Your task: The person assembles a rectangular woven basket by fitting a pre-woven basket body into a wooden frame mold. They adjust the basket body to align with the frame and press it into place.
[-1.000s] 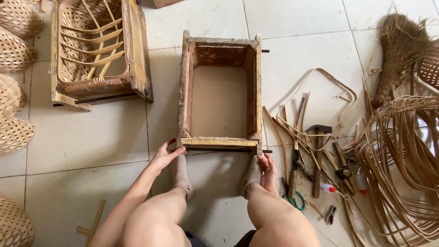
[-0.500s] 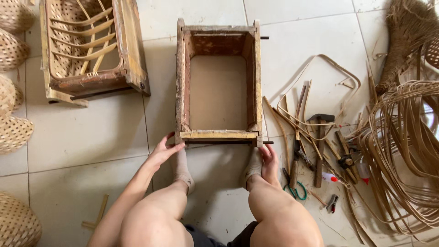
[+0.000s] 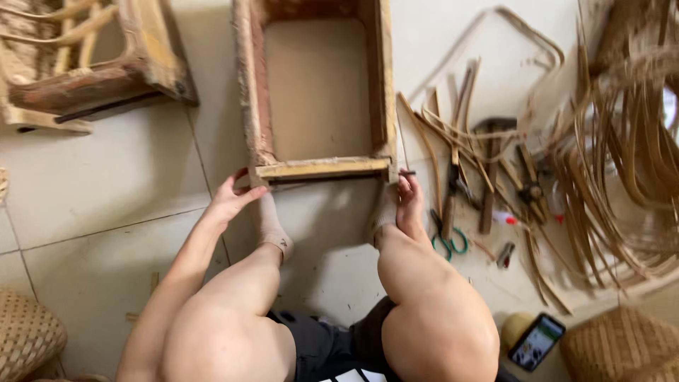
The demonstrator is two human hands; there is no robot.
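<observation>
Wooden box frame (image 3: 318, 92) lies open-side-up on the tiled floor (image 3: 106, 184), directly ahead of the knees. Judged stiff, rough-edged and moderately heavy; best gripped at the near rail's two corners. Left hand (image 3: 230, 201): fingers spread, touching the near left corner. Right hand (image 3: 409, 201): fingers curled at the near right corner, by a protruding pin. Hammer (image 3: 489, 173) and rattan strips (image 3: 622, 155) lie to the right.

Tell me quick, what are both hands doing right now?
Left hand: open, fingers touching the near left corner of the wooden frame, holding nothing.
Right hand: fingers at the frame's near right corner; whether it grips cannot be told.
</observation>
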